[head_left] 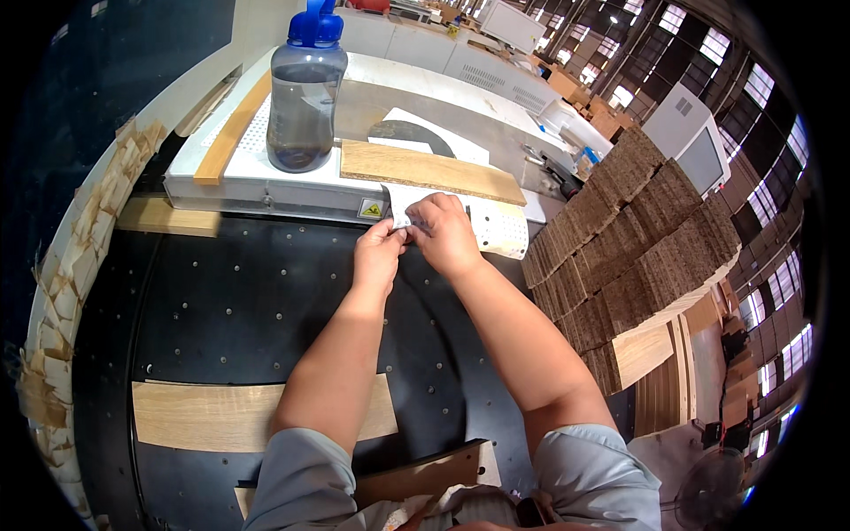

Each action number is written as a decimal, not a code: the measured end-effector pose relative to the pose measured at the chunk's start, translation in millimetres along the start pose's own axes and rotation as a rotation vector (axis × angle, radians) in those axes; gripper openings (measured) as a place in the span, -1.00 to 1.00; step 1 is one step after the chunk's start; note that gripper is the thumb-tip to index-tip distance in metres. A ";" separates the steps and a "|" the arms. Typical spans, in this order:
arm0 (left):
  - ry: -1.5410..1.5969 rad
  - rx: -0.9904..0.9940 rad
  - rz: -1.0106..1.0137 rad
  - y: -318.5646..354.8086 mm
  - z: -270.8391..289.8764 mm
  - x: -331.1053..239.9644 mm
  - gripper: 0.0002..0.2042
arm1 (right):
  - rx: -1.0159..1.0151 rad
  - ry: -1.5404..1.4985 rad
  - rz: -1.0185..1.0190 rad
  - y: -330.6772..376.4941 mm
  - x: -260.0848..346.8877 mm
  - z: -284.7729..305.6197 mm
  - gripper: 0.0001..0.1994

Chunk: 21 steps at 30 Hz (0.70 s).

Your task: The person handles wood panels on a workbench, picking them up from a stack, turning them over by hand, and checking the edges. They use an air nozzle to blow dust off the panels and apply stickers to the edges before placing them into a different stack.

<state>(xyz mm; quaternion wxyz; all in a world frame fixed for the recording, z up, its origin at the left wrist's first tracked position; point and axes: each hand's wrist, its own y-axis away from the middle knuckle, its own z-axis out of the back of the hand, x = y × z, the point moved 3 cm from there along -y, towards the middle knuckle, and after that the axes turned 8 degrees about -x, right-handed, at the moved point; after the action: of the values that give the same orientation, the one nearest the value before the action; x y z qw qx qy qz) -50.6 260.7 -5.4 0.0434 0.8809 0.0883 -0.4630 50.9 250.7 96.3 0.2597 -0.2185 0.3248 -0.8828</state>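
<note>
Left hand (379,255) and right hand (445,232), both pinching a small white paper slip (400,215) at the grey machine-bed edge (266,196) beside a yellow warning sticker (370,209); risk: uneven pulling likely tears the slip, or fingers stray toward the marked machinery.

At frame centre, the small pale piece (405,221) pinched between the left hand (377,257) and right hand (445,232) is mostly covered by fingers, too small to identify.
</note>
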 end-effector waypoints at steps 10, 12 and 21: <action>0.173 0.043 0.063 -0.6 0.8 -4.3 -0.90 | -0.165 -0.125 0.081 2.3 -17.8 15.8 -0.63; 0.201 0.021 0.074 0.4 3.0 -7.4 -0.90 | -0.265 -0.045 -0.153 13.0 -36.9 29.1 -0.55; 0.165 -0.013 0.133 2.3 2.7 -8.1 -0.81 | -0.146 -1.139 -0.764 36.0 -82.9 2.1 -0.58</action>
<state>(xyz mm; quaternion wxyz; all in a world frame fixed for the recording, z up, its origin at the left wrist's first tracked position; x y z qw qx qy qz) -56.9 257.1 -0.2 0.0723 0.9196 0.0358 -0.3845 127.2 276.0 55.0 0.0452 -0.7643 0.0964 -0.6360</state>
